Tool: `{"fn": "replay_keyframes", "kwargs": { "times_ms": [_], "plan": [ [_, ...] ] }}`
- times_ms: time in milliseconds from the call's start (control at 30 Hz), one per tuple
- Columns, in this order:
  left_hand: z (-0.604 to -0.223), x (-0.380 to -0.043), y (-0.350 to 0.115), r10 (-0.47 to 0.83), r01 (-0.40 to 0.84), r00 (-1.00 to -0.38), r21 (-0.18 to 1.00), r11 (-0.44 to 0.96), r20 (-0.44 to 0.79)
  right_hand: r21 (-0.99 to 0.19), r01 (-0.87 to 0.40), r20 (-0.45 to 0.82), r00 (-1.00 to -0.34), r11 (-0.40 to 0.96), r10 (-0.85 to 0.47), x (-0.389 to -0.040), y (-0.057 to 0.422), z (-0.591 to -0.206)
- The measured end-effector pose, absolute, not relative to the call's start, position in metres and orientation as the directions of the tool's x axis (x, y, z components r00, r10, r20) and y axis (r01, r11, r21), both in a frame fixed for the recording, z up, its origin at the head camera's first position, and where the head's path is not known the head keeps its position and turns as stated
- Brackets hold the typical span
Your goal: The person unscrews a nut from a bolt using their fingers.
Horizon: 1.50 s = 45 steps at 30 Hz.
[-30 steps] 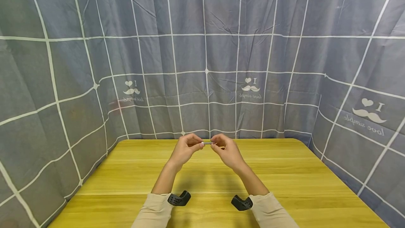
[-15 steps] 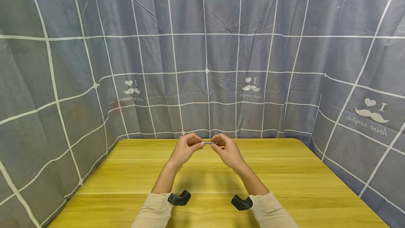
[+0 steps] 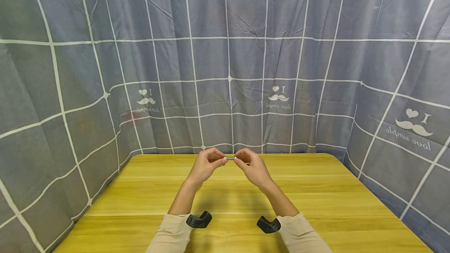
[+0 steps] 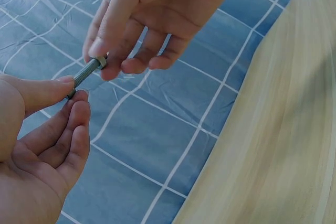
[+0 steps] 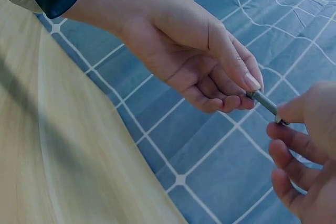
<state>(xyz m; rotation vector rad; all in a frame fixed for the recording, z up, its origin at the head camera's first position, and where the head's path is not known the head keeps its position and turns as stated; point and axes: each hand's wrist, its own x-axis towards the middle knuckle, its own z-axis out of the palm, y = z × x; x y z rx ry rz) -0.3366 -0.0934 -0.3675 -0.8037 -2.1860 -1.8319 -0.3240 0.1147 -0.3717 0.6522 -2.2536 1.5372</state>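
A small threaded metal bolt (image 4: pixel 85 73) is held up between the two hands, over the far part of the table in the head view. My left hand (image 3: pixel 204 169) pinches one end, the bolt's head, between thumb and fingertips. At the other end sits a nut (image 4: pixel 102 62), which my right hand (image 3: pixel 254 169) pinches between thumb and index finger. Bare thread shows between the fingertips of both hands. In the right wrist view the left hand (image 5: pixel 194 51) comes from the upper left and the right hand (image 5: pixel 310 145) from the right. Fingertips partly cover both bolt ends.
The wooden table (image 3: pixel 225 206) stretches out below the hands. A grey curtain (image 3: pixel 211 57) with white grid lines surrounds it at the back and both sides. Black wrist devices (image 3: pixel 199 220) sit at the beige sleeves (image 3: pixel 172 231).
The right fingertips have shifted slightly at the nut end. The left hand and the bolt hold nearly the same position.
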Motion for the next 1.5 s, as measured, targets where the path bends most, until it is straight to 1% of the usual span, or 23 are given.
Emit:
{"fn": "replay_keyframes", "kwargs": {
  "times_ms": [300,600,800,1067,1300,1500],
  "plan": [
    [-0.3674,-0.3365,-0.0943,0.292,0.512,-0.834,0.854,0.091,0.468,-0.804,-0.505,0.475,-0.863,0.315,-0.17,-0.324,0.1146,-0.3715],
    [-0.3667,-0.335,-0.094,0.281,0.501,-0.843,0.86,0.101,0.458,-0.777,-0.542,0.508,-0.84,0.319,-0.189,-0.3239,0.1146,-0.3717],
    [-0.3669,-0.336,-0.094,0.285,0.501,-0.842,0.859,0.101,0.458,-0.803,-0.499,0.467,-0.867,0.327,-0.176,-0.3229,0.1145,-0.3719],
    [-0.3682,-0.338,-0.0955,0.284,0.507,-0.84,0.855,0.11,0.462,-0.776,-0.545,0.508,-0.838,0.317,-0.198,-0.3238,0.1143,-0.3714],
    [-0.368,-0.3376,-0.0959,0.288,0.506,-0.839,0.856,0.103,0.462,-0.82,-0.477,0.442,-0.879,0.317,-0.18,-0.3222,0.1133,-0.3717],
    [-0.3678,-0.3372,-0.0954,0.282,0.507,-0.84,0.856,0.104,0.463,-0.792,-0.534,0.497,-0.846,0.297,-0.194,-0.324,0.1135,-0.3719]
  ]
}}
